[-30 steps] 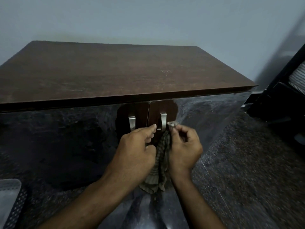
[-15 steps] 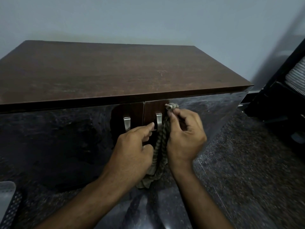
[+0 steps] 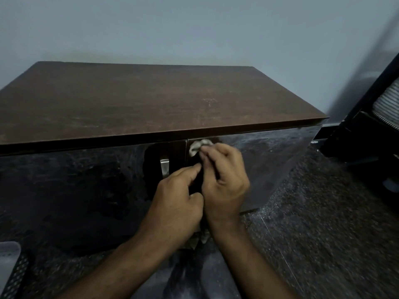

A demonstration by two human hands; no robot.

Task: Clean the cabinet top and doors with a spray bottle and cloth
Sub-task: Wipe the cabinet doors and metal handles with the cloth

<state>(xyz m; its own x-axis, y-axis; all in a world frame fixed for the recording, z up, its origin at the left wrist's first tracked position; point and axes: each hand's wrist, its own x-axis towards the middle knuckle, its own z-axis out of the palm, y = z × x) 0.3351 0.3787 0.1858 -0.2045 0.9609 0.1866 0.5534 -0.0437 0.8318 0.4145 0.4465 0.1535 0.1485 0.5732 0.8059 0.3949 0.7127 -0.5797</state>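
Note:
A dark brown cabinet top (image 3: 151, 100) spans the view, with two glossy black doors (image 3: 75, 190) below it. The left door's metal handle (image 3: 164, 168) shows; the right door's handle is hidden behind my hands. My right hand (image 3: 224, 182) pinches the upper end of a striped cloth (image 3: 199, 146) high on the right door, just under the top's edge. My left hand (image 3: 179, 199) grips the cloth lower down, fingers curled. The cloth's lower end (image 3: 195, 239) hangs out below both wrists. No spray bottle is in view.
A speckled dark floor (image 3: 323, 212) lies to the right. A black piece of furniture with a ribbed white part (image 3: 367, 117) stands at the far right. A perforated metal item (image 3: 13, 275) sits at the bottom left. A pale wall (image 3: 194, 29) is behind the cabinet.
My right hand has pulled the cloth's upper end upward from handle height to just under the cabinet top's edge. My left hand stayed low on the cloth.

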